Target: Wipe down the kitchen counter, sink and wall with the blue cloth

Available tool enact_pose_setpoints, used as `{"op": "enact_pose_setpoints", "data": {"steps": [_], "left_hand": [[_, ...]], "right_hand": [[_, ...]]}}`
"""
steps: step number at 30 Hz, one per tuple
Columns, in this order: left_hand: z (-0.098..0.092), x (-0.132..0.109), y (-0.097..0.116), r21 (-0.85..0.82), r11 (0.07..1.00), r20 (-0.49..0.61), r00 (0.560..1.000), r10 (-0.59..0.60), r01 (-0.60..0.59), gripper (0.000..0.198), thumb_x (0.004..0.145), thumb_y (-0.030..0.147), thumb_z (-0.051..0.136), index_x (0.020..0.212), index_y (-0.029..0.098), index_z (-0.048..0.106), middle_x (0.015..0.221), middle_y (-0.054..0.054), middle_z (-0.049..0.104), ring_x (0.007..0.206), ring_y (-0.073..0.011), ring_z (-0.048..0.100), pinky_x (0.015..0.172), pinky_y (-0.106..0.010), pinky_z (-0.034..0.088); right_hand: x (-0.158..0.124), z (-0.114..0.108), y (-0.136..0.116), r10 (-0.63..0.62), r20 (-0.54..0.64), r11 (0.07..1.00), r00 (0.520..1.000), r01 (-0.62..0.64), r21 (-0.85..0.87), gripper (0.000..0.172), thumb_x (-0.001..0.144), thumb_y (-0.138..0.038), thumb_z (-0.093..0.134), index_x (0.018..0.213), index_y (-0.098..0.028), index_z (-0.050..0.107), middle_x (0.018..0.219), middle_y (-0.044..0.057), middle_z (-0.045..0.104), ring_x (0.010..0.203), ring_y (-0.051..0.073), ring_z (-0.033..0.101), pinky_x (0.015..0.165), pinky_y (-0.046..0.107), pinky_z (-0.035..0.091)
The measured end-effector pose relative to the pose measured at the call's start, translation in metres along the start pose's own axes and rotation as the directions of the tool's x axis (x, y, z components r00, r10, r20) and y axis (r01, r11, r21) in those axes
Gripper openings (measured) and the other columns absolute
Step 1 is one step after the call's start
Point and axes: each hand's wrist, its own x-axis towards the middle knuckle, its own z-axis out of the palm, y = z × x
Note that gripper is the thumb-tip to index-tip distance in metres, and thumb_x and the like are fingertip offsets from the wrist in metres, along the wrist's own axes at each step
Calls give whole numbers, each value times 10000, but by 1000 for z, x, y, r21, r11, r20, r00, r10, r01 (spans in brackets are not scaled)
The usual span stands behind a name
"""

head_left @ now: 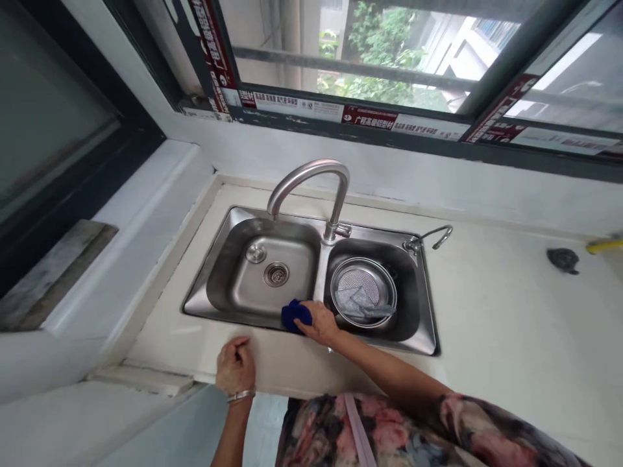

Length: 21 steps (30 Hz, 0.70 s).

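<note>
My right hand (pixel 318 322) grips a dark blue cloth (pixel 296 316) at the front rim of the steel double sink (pixel 204 305), near the divider between the two basins. Curled fingers close my left hand (pixel 235 366), which rests at the front edge of the counter, left of the cloth; nothing shows in it. A bracelet circles the left wrist. In the right basin sits a round steel colander (pixel 357 275) with a grey cloth (pixel 357 301) lying in it. The left basin holds a drain (pixel 276 274) and a small round metal strainer (pixel 256 253).
A curved steel faucet (pixel 311 170) rises behind the divider, its spout over the left basin. A thin small tap (pixel 440 237) stands at the right rear corner. Farther right on the counter (pixel 506 324) lies a dark object (pixel 563 259) near a yellow pipe (pixel 605 246).
</note>
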Motion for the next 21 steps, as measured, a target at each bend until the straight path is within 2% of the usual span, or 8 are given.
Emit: {"op": "enact_pose_setpoints", "data": {"steps": [2, 5, 9, 11, 12, 14, 18, 21], "left_hand": [[0, 1, -1, 4, 1000, 4, 1000, 8, -8, 244, 899, 214, 497, 872, 216, 739, 1016, -71, 757, 921, -214, 647, 780, -346, 477], [1, 2, -4, -12, 999, 13, 999, 42, -42, 250, 907, 207, 498, 882, 227, 746, 1006, -64, 757, 927, -208, 652, 795, -347, 485], [4, 4, -9, -21, 998, 10, 998, 56, -56, 249, 902, 218, 504, 877, 237, 750, 999, -65, 760, 910, -214, 656, 792, -356, 495], [5, 4, -10, -37, 998, 11, 998, 60, -59, 241, 886, 216, 508, 857, 235, 747, 974, -64, 760, 890, -215, 657, 800, -360, 502], [5, 4, -10, -50, 997, 12, 998, 67, -67, 238, 878, 215, 510, 847, 233, 745, 956, -63, 758, 881, -214, 658, 812, -361, 508], [6, 4, -8, -66, 994, 12, 996, 85, -84, 235, 865, 212, 508, 832, 230, 740, 927, -61, 757, 869, -212, 662, 835, -365, 515], [3, 0, -3, -21, 998, -15, 998, 58, -59, 261, 882, 235, 485, 835, 232, 742, 962, -70, 764, 897, -223, 666, 826, -369, 509], [1, -3, 1, 18, 999, -3, 999, 48, -48, 273, 896, 257, 478, 834, 233, 743, 973, -74, 765, 905, -228, 664, 790, -362, 495]], "right_hand": [[-19, -11, 11, -31, 27, 988, 999, 26, 152, 461, 904, -468, 691, 1293, -224, 652, 1226, 90, 734, 1102, 262, 666, 1017, 414, 522], [-52, -54, 46, -3, 141, 950, 990, -41, 309, 435, 906, -521, 668, 1211, -211, 684, 1069, 62, 753, 945, 230, 698, 890, 374, 570], [-102, -126, 101, 121, 293, 913, 949, -222, 343, 455, 864, -597, 694, 1082, -198, 708, 923, 45, 739, 828, 220, 689, 750, 336, 575], [-117, -145, 115, 161, 308, 913, 938, -260, 315, 423, 857, -582, 700, 1036, -199, 710, 898, 41, 733, 800, 214, 683, 719, 324, 567], [-119, -147, 116, 163, 305, 921, 938, -256, 295, 401, 852, -562, 707, 1027, -201, 711, 891, 38, 731, 794, 210, 680, 714, 320, 563], [-111, -137, 108, 130, 287, 944, 949, -207, 256, 363, 841, -505, 720, 1050, -208, 712, 914, 36, 737, 817, 210, 684, 740, 321, 561], [-63, -84, 63, 4, 251, 987, 968, -45, 157, 377, 830, -403, 736, 1161, -225, 698, 1074, 60, 755, 959, 234, 706, 878, 355, 558], [-24, -52, 32, -122, 283, 992, 951, 124, 12, 380, 822, -364, 748, 1173, -231, 691, 1136, 87, 744, 1058, 265, 690, 925, 369, 541]]}}
